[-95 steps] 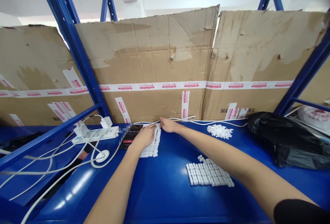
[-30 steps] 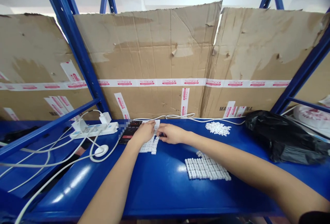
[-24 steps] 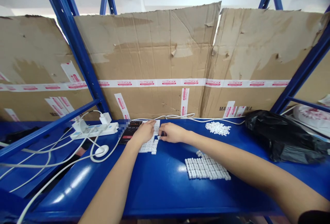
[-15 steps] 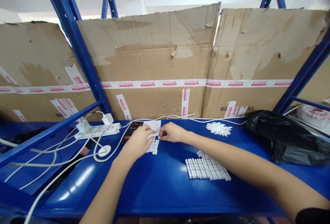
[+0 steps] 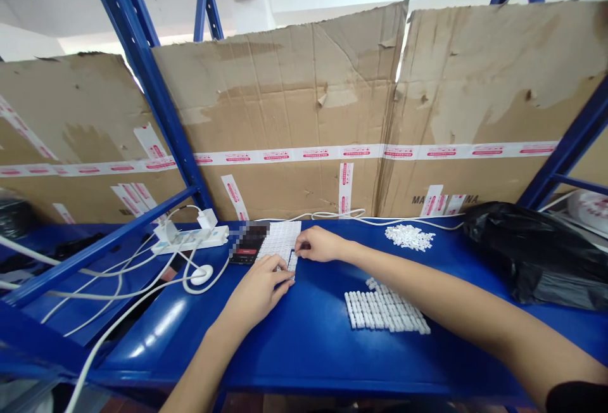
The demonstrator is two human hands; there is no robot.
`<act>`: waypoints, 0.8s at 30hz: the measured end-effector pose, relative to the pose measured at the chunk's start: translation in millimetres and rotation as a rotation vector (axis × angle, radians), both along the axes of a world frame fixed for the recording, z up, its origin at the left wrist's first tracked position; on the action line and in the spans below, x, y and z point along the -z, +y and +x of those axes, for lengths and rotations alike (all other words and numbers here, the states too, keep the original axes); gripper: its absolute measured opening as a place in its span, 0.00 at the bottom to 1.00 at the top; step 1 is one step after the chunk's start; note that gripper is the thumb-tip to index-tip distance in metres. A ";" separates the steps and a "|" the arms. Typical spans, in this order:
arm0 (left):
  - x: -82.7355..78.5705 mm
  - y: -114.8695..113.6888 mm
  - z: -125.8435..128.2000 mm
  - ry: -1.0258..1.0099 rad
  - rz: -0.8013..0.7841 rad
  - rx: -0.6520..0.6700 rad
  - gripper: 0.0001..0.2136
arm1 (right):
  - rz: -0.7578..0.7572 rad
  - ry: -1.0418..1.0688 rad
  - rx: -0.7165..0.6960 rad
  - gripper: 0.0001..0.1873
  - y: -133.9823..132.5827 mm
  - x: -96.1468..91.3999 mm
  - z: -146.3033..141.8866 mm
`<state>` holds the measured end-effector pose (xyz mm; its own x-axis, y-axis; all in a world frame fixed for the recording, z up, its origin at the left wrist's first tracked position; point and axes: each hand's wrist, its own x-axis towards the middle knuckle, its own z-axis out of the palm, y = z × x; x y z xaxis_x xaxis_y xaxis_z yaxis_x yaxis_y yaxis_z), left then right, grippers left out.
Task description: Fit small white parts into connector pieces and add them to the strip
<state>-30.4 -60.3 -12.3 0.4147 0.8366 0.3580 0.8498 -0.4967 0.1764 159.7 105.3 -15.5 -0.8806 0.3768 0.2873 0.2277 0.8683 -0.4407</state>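
A flat block of small white pieces set in rows (image 5: 281,243) lies on the blue shelf top (image 5: 308,343). My left hand (image 5: 259,289) rests on the block's near end, fingers curled against the lowest rows. My right hand (image 5: 319,245) touches the block's right edge, its fingers pinched together on a small white piece that I can barely see. A second arranged block of white pieces (image 5: 386,313) lies to the right, near my right forearm. A loose heap of the same white pieces (image 5: 408,235) sits further back.
A phone with a lit screen (image 5: 247,247) lies left of the block. A white power strip (image 5: 192,240) with plugs and white cables (image 5: 142,273) fills the left. A black plastic bag (image 5: 536,251) sits at the right. Taped cardboard sheets (image 5: 304,115) and blue rack posts (image 5: 152,83) close the back.
My left hand has slid from the block's far end toward me to its near end, uncovering the rows. My right hand came down from the back edge to the block's right side.
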 end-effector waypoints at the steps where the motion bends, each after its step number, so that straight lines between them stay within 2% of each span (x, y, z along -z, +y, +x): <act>1: -0.3 0.2 0.9 0.003 0.003 0.000 0.11 | 0.001 -0.001 -0.004 0.08 0.6 -0.7 0.7; 15: -2.8 5.6 3.9 0.021 -0.002 -0.044 0.11 | -0.008 0.017 -0.008 0.10 11.9 1.7 1.3; 24: 1.4 8.1 3.4 -0.014 0.024 -0.052 0.10 | -0.105 -0.011 0.006 0.10 7.9 -6.5 4.8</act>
